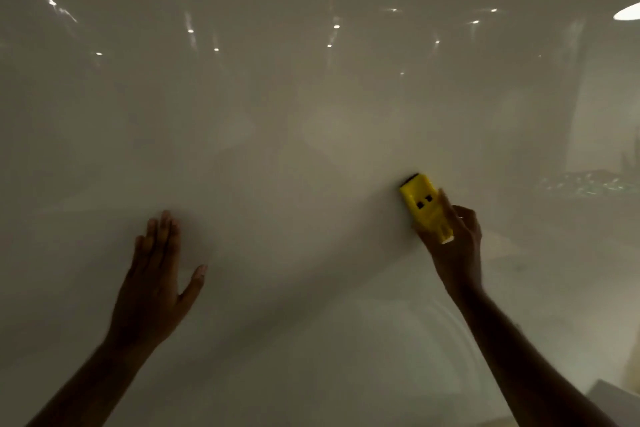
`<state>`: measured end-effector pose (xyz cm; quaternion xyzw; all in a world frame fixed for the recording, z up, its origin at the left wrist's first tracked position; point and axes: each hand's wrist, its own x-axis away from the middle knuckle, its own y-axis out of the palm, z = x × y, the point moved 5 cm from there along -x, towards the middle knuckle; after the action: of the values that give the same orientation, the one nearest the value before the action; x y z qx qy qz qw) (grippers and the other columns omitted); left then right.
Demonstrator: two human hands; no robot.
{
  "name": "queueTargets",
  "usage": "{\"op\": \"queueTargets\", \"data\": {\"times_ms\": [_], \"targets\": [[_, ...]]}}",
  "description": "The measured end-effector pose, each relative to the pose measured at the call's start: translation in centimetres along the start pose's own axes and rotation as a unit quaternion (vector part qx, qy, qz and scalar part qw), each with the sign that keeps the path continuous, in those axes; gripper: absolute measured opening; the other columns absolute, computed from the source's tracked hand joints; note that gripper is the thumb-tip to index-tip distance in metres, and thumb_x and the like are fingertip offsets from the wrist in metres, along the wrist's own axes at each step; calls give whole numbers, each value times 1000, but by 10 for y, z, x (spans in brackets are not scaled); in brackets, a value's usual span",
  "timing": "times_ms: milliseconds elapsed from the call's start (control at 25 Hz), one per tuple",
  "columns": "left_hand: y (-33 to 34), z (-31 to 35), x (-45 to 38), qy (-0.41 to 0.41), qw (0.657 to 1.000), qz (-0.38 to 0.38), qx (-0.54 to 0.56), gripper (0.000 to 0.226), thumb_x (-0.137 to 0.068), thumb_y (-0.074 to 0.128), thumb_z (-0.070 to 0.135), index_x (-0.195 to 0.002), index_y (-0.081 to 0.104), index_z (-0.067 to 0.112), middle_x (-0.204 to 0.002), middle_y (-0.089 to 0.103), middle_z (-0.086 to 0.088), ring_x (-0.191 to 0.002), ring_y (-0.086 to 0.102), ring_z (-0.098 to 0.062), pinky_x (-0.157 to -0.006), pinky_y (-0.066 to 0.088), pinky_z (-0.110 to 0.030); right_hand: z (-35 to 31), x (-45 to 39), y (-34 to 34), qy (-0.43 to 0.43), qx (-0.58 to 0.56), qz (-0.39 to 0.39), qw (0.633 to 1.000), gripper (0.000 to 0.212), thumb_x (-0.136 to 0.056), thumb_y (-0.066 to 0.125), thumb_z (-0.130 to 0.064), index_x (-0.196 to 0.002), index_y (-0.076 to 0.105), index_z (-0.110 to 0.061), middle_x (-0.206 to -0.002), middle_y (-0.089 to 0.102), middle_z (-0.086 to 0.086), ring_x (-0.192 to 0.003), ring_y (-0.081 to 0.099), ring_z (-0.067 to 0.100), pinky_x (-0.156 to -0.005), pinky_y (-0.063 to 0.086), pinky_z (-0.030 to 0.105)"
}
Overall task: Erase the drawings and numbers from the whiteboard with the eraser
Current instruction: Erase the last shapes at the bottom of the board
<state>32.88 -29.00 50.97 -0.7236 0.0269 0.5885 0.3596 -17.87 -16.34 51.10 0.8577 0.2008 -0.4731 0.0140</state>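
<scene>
A glossy whiteboard (294, 121) fills nearly the whole head view; I see no drawings or numbers on the part in view, only reflections. My right hand (457, 246) grips a yellow eraser (424, 206) and holds it against the board at the middle right, its dark pad end pointing up and left. My left hand (156, 274) rests flat on the board at the lower left, fingers together and thumb spread, holding nothing.
Ceiling lights reflect as bright spots across the top of the board. At the far right, dim reflections of a room show on the board. A pale corner of some object (613, 395) shows at the bottom right.
</scene>
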Motion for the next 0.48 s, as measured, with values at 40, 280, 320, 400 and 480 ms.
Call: {"op": "queueTargets", "data": {"times_ms": [40,280,320,400,480], "targets": [[6,13,9,-5,1000,-12,7,89,-104,41,51,-168,20,-6,-180,14,-21,-166,17,-42,-129,28,-64,13,6,-6,30,-31,-2,999,87,-84,87,-25,-157,42,-42,-120,50,0,-109,55,27,-94,55,50],[47,114,77,1,995,-92,45,87,-106,45,49,-170,18,-3,-181,11,-18,-168,13,-38,-132,25,-58,79,121,-22,88,-32,-109,990,92,-82,89,-24,-159,40,-34,-118,49,-1,-105,58,24,-90,57,46],[54,130,86,5,993,-110,52,87,-106,45,49,-170,17,-2,-181,10,-17,-168,12,-37,-133,23,-57,89,146,-22,94,-22,-130,987,93,-81,90,-24,-159,40,-32,-119,49,-1,-105,58,25,-89,56,45],[71,161,111,7,988,-145,57,87,-106,46,49,-171,16,-2,-181,10,-17,-169,10,-35,-135,21,-54,115,199,-28,121,8,-180,976,94,-80,90,-28,-159,40,-32,-123,51,2,-107,59,26,-85,57,41],[91,184,139,7,980,-191,62,87,-107,46,49,-171,16,-2,-181,10,-18,-169,9,-35,-135,22,-54,142,252,-38,145,61,-238,958,92,-80,90,-35,-158,42,-35,-127,53,5,-105,59,27,-78,58,41]]}}
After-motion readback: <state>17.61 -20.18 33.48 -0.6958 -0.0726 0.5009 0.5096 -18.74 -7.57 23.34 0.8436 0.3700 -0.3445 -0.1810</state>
